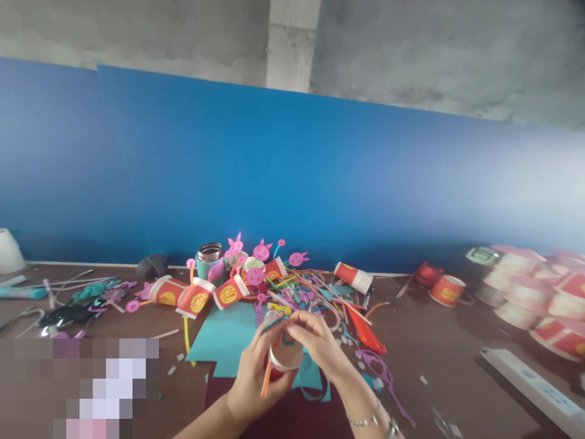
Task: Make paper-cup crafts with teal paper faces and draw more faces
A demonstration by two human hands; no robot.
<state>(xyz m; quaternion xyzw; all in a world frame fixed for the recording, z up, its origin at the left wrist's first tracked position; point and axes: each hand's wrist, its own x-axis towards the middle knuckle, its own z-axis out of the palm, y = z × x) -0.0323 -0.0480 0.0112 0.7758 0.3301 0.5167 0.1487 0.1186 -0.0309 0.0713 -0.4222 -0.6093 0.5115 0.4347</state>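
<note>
My left hand point(253, 378) is wrapped round a red paper cup point(286, 356) with its white rim turned toward me, low in the middle of the view. An orange straw point(265, 381) runs down beside that hand. My right hand point(320, 341) pinches at the cup's top edge, where a thin blue-green strip point(273, 323) sticks out. Under both hands lie a teal paper sheet point(223, 335) and a dark maroon sheet point(292, 417). A bracelet sits on my right wrist.
Behind the hands lie tipped red paper cups point(196, 299), pink bunny cut-outs point(261, 250), a jar point(208, 257), red scissors point(363, 329) and paper scraps on the brown table point(457, 366). Stacked cups point(539, 292) and a white power strip point(534, 384) are at right; a blue wall stands behind.
</note>
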